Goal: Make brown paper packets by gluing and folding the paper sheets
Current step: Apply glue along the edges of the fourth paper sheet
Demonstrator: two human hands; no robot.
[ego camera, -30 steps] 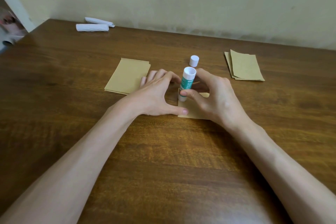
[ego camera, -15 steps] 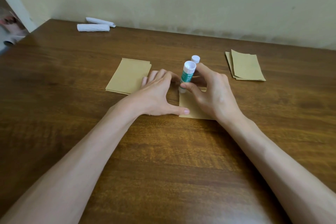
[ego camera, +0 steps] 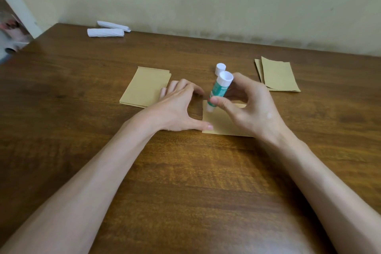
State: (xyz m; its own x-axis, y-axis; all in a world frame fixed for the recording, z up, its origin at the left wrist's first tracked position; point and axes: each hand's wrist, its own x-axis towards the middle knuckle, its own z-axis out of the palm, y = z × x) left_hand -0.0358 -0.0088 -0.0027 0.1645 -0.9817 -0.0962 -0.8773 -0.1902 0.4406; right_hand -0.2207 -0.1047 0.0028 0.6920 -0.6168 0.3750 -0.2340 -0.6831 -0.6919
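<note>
Now, gluing the edge. Pinching the green-and-white plastic glue stick (ego camera: 219, 91) between the thumb and curled fingers of the right hand (ego camera: 253, 113), tilted, white tip down at the far left corner of the small flat brown paper sheet (ego camera: 218, 124); touching or just above it, hard to tell.

Pinning that sheet with the left hand (ego camera: 177, 107): fingers straight and spread, thumb tip pressed on the near left corner, fingertips resting just left of the stick.

Best to draw the tip in one thin, even line down the edge between left fingertips and left thumb, light on pressure so as not to wrinkle or drag the paper. Worth holding the thumb firm and clear of the glue line, then folding over promptly and pressing flat.

Noting, just beyond the right fingertips, a small round white plastic cap (ego camera: 220, 68) upright on the brown wooden table (ego camera: 185, 181). Noting too a stack of plain brown paper sheets (ego camera: 146, 86) just left of the left fingers, and a pile of brown paper pieces (ego camera: 278, 74), probably finished packets, right of the right fingers.
</note>
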